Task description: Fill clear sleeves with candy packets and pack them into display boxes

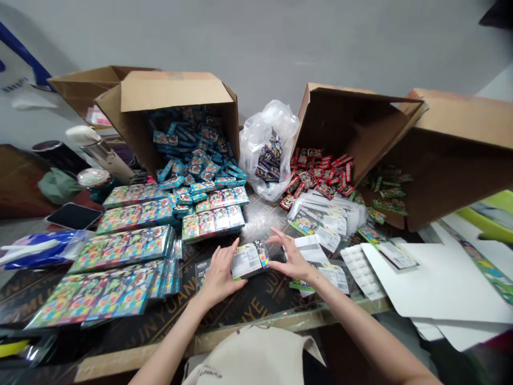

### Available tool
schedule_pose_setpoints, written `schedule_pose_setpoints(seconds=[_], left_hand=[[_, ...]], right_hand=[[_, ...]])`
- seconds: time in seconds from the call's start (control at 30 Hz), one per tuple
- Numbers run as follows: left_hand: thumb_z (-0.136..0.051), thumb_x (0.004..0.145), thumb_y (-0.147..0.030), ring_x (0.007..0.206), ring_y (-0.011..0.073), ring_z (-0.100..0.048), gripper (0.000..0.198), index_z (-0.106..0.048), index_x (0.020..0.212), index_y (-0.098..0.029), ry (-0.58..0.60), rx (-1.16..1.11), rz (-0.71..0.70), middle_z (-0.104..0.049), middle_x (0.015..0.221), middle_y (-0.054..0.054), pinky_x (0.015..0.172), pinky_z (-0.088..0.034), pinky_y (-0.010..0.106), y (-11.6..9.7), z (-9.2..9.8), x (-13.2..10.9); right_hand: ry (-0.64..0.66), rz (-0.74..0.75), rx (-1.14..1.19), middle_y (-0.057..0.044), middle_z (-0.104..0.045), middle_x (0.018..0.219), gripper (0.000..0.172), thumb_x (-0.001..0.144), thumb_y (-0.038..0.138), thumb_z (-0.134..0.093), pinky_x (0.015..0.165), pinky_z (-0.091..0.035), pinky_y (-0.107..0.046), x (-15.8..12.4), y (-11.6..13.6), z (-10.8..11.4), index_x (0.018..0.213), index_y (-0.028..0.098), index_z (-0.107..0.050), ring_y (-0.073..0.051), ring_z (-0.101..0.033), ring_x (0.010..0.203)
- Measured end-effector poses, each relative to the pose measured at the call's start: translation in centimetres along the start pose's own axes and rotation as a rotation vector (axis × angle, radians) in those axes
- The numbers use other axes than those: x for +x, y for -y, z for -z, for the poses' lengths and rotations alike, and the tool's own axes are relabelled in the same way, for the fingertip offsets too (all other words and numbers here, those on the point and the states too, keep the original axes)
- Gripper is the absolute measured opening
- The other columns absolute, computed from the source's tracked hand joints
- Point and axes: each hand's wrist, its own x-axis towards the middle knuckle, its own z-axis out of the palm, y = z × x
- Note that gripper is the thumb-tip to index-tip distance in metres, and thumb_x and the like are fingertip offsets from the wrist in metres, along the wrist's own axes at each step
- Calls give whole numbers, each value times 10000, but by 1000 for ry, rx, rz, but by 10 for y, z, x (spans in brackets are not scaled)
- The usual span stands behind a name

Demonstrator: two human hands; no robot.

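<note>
A flat clear-windowed packet with a white barcode label lies in front of me on the dark table. My left hand grips its left end, thumb along the near edge and fingers along the far edge. A purple patterned strip shows at the packet's right end. Just to the right, my right hand is open, its thumb and fingers spread apart. The thumb tip is close to the packet's right edge; whether it touches I cannot tell. More printed clear sleeves lie beyond and under the right wrist.
Stacks of filled colourful packs stand at the left. Behind are a carton of blue boxes, a plastic bag of purple ones, a carton of red ones and a carton of green ones. White sheets lie right.
</note>
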Motion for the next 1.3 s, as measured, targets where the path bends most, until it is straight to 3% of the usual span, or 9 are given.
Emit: schedule_pose_setpoints(seconds=[0.1, 0.3, 0.5, 0.73, 0.83, 0.97, 1.13, 1.23, 1.3], left_hand=[[-617, 608, -327, 1166, 266, -405, 950, -82, 1385, -215, -18, 0, 22, -440, 1267, 86, 1040, -193, 497, 5, -5, 0], [-647, 574, -312, 1160, 283, -381, 894, -234, 1362, -216, 52, 20, 51, -462, 1216, 84, 1029, -222, 469, 16, -21, -8], [-671, 554, -295, 1183, 294, -349, 879, -293, 1343, -217, 67, 14, 91, -439, 1246, 97, 1013, -260, 464, 23, -29, -12], [-677, 604, -434, 1184, 280, -396, 759, -396, 1279, -231, -25, -190, 111, -451, 1268, 101, 1028, -235, 500, -4, -10, 4], [-604, 710, -413, 1145, 234, -446, 651, -378, 1288, -216, -183, -412, 165, -477, 1245, 94, 980, -344, 404, -31, 0, 20], [-700, 608, -371, 1103, 275, -457, 662, -488, 1216, -217, -247, -451, 201, -532, 1171, 92, 981, -333, 419, -59, 6, 35], [-613, 695, -365, 793, 212, -597, 452, -578, 1075, -124, 31, -1176, 433, -643, 942, 90, 792, -469, 378, -60, 12, 36], [-514, 778, -369, 743, 185, -625, 414, -562, 1066, -75, 266, -1676, 523, -649, 934, 129, 731, -487, 335, -56, 16, 30], [-516, 780, -353, 776, 197, -637, 409, -552, 1078, -75, 317, -1791, 530, -655, 924, 139, 742, -480, 325, -56, 16, 26]], right_hand=[[99, 48, -50, -55, -619, 1068, 662, 816, 364, -523, 991, -207, -428, 16, -8, 3, 1371, 242, -182, -208, -488, 1097], [-271, -245, -538, -197, -531, 1167, 429, 801, 315, -514, 915, -213, -521, 89, -72, 55, 1176, 108, -482, -331, -389, 1138], [-256, -229, -508, -205, -649, 793, 158, 715, 133, -535, 937, -217, -439, 124, -98, 83, 797, 38, -631, -281, -556, 885], [-257, -172, -210, -76, -657, 947, 385, 896, 324, -307, 718, -433, -302, 92, -49, 68, 1127, 139, -552, -175, -599, 784], [-148, -210, 201, -41, -662, 876, 411, 867, 423, -386, 573, -457, -256, 64, -21, 46, 1116, 155, -572, -144, -586, 665], [-108, -306, 522, -24, -646, 743, 395, 800, 447, -512, 511, -443, -251, 39, 8, 24, 1042, 155, -626, -124, -537, 554], [-134, -121, 456, -69, -613, 1041, 560, 750, 463, -583, 811, -457, -367, 26, 25, 24, 1235, 204, -476, -205, -576, 893], [-148, 82, 203, -91, -325, 1377, 987, 527, 450, -767, 1026, -265, -440, 19, 30, 21, 1354, 230, -275, -284, -329, 1234], [-128, 144, 118, -92, -285, 1395, 1020, 525, 421, -771, 1044, -233, -439, 15, 33, 14, 1367, 231, -228, -284, -282, 1262]])
